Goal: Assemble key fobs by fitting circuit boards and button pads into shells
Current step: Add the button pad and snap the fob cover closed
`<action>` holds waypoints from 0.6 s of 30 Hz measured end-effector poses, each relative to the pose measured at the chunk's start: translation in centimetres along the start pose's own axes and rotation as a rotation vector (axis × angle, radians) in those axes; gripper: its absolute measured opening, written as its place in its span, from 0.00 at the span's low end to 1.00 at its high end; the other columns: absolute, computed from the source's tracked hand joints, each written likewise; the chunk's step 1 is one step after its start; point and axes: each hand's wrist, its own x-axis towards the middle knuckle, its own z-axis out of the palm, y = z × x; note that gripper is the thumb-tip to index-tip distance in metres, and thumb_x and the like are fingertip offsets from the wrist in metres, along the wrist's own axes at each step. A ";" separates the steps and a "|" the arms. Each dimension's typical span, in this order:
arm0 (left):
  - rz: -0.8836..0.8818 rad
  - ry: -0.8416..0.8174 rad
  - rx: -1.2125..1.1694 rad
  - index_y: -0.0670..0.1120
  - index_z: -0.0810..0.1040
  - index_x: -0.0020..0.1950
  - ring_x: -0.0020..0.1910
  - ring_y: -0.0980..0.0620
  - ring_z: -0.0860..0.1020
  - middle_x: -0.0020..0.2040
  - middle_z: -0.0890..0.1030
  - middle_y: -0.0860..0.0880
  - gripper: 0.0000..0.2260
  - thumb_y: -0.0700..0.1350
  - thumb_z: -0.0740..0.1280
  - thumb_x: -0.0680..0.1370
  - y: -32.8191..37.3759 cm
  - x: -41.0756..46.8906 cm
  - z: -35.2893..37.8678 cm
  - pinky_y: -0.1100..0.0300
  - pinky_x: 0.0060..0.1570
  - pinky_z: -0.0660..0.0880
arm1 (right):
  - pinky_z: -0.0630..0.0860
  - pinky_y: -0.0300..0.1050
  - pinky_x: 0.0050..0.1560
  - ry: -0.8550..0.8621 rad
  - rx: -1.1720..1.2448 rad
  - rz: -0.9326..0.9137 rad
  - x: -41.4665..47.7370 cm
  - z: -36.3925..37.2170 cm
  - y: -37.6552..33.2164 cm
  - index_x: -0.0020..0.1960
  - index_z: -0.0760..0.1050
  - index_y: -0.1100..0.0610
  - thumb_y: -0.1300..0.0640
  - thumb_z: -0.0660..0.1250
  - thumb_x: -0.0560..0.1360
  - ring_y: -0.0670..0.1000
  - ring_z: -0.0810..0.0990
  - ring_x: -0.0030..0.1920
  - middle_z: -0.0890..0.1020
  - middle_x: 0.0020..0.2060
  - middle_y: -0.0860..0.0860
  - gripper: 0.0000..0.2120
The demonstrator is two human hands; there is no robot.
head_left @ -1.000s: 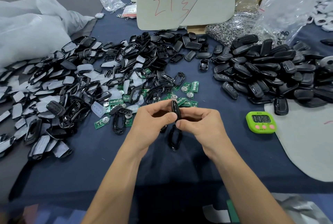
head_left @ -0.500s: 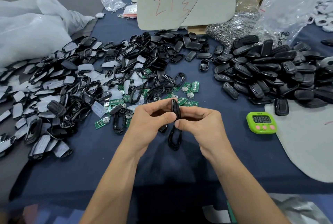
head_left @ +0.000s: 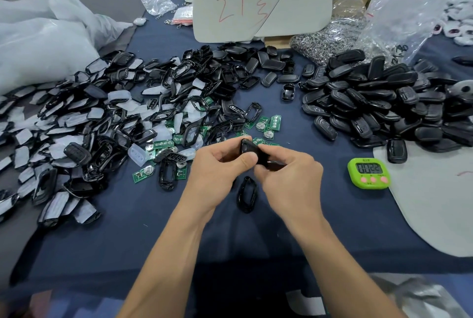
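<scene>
Held part: a black plastic key fob shell (head_left: 252, 150) was up off the table between both hands, just in front of the loose circuit boards.
Left hand: the left hand (head_left: 217, 171) pinched the shell's left side, thumb on the near face and fingers curled behind it.
Right hand: the right hand (head_left: 289, 182) gripped the shell's right end with curled fingers; how the fingertips lay was hidden.
Below the hands: a glossy black oval frame (head_left: 247, 193) lay alone on the dark blue cloth table (head_left: 153, 228), between the wrists.
Boards: small green circuit boards with coin cells (head_left: 268, 123) were scattered just beyond the hands.
Pads: translucent white rubber button pads (head_left: 138, 155) were mixed into the sprawling heap of black open frames (head_left: 102, 118) on the left.
Finished pile: a mound of closed black fobs (head_left: 371, 102) sat on the right, well apart from the hands.
Timer: a lime-green digital timer with pink buttons (head_left: 368, 173) lay near the right hand, at the edge of a pale grey sheet (head_left: 435, 215).
Back: a grey card with red marks (head_left: 261, 0) stood upright, beside a clear bag of metal key rings (head_left: 327, 41).
Far left: a bulky white plastic bag (head_left: 38, 43).
</scene>
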 end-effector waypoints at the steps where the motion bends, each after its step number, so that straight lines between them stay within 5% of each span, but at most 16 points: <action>1: -0.024 0.059 -0.025 0.50 0.88 0.53 0.47 0.54 0.86 0.47 0.89 0.49 0.10 0.36 0.73 0.78 0.1 0.1 0.5 0.61 0.48 0.82 | 0.74 0.24 0.50 0.028 -0.064 -0.077 -0.3 0.3 0.0 0.55 0.87 0.47 0.65 0.77 0.67 0.38 0.84 0.48 0.87 0.44 0.38 0.19; 5: -0.019 0.234 0.064 0.56 0.88 0.39 0.38 0.55 0.85 0.37 0.87 0.51 0.15 0.38 0.72 0.80 0.0 0.6 1.2 0.61 0.41 0.81 | 0.74 0.31 0.61 0.070 -0.167 -0.291 -1.0 1.1 0.1 0.59 0.85 0.51 0.69 0.75 0.68 0.44 0.84 0.55 0.87 0.54 0.43 0.23; 9: 0.029 0.207 0.058 0.59 0.89 0.38 0.40 0.55 0.85 0.38 0.87 0.53 0.20 0.35 0.71 0.80 0.4 0.5 0.4 0.62 0.40 0.82 | 0.76 0.29 0.52 -0.058 0.028 -0.089 0.2 0.0 -0.5 0.54 0.85 0.41 0.56 0.75 0.67 0.36 0.84 0.47 0.85 0.44 0.30 0.18; 13: 0.047 0.152 -0.011 0.55 0.89 0.41 0.44 0.49 0.87 0.40 0.88 0.49 0.18 0.34 0.69 0.81 0.4 0.1 0.3 0.58 0.43 0.84 | 0.85 0.54 0.50 -0.223 0.190 0.061 2.2 -1.5 -0.5 0.46 0.87 0.40 0.56 0.74 0.73 0.48 0.87 0.39 0.88 0.38 0.44 0.10; 18: 0.060 0.125 0.008 0.53 0.90 0.43 0.46 0.50 0.87 0.43 0.88 0.48 0.15 0.35 0.70 0.81 0.7 -0.1 0.2 0.59 0.43 0.84 | 0.78 0.36 0.42 -0.173 0.121 -0.095 2.1 -1.6 -0.1 0.46 0.87 0.42 0.53 0.71 0.73 0.42 0.85 0.37 0.86 0.36 0.38 0.07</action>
